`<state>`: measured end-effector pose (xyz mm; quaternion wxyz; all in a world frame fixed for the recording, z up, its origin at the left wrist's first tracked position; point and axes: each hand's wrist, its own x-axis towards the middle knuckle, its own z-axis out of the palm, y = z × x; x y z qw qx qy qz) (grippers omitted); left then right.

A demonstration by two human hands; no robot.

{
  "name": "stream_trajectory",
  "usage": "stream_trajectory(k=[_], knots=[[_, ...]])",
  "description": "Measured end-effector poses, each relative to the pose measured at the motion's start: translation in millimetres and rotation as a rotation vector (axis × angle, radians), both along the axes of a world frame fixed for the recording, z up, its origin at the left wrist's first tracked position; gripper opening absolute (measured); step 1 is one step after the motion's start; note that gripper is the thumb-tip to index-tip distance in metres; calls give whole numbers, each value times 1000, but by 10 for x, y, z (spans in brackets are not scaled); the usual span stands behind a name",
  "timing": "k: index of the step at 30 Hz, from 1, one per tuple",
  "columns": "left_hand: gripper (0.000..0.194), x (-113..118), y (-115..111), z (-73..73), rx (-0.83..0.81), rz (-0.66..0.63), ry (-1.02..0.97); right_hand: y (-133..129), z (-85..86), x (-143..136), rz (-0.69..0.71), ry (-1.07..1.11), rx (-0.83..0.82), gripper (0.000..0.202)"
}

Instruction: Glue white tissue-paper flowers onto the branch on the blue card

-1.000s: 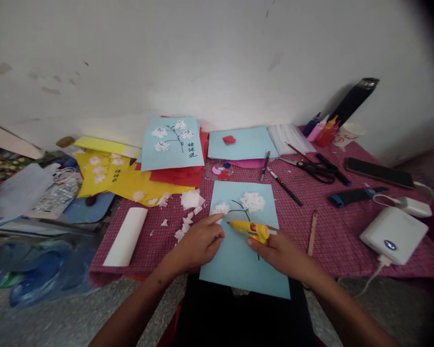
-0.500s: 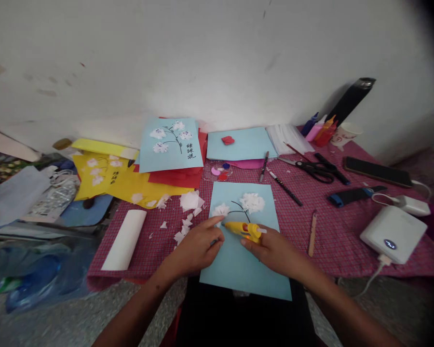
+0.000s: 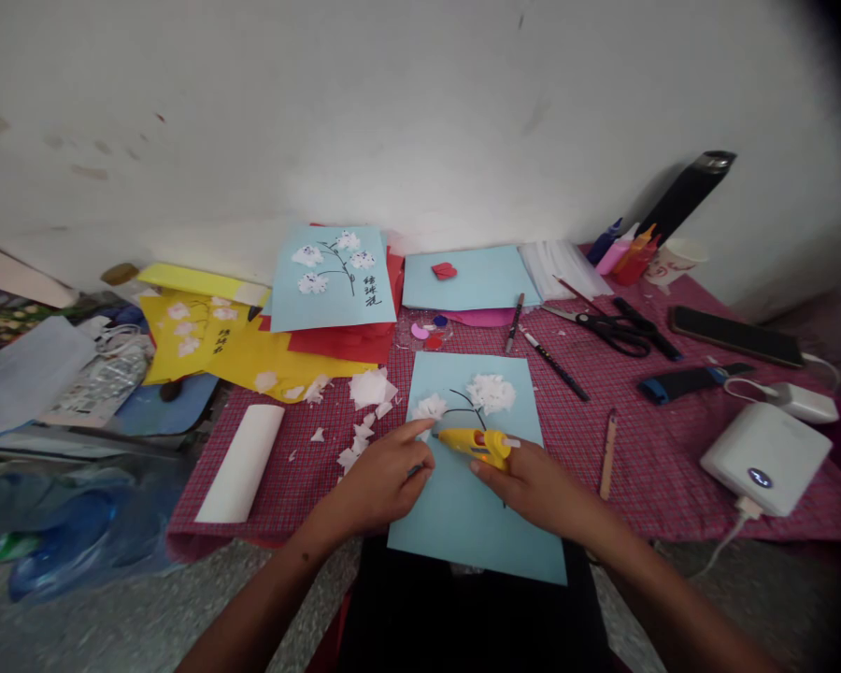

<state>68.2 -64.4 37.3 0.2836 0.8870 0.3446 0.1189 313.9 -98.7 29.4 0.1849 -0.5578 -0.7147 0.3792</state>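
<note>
Over the pale-blue paper sheet (image 3: 466, 533), our right hand (image 3: 522, 479) is gripping the yellow plastic glue gun (image 3: 489, 443); our left hand (image 3: 384, 470) is pointing, loosely open; we are judging the gun light, stiff, best held behind its probably hot nozzle (image 3: 443, 435).

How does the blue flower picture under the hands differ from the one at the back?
The near picture shows two white flowers; the back picture has four. The back picture's flowers are speckled dark; the near picture's look plain white. The back picture bears black writing; none shows on the near picture, though part is covered. Both are light blue sheets.
</note>
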Motion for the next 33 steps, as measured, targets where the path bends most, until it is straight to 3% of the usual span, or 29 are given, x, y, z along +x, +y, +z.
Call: stream_trajectory(k=[8, 33], knots=[[15, 1, -1, 0, 11, 1, 7, 2, 33, 37, -8, -97, -35, 32], [16, 5, 14, -39, 14, 3, -16, 34, -20, 117, -93, -41, 29, 30]])
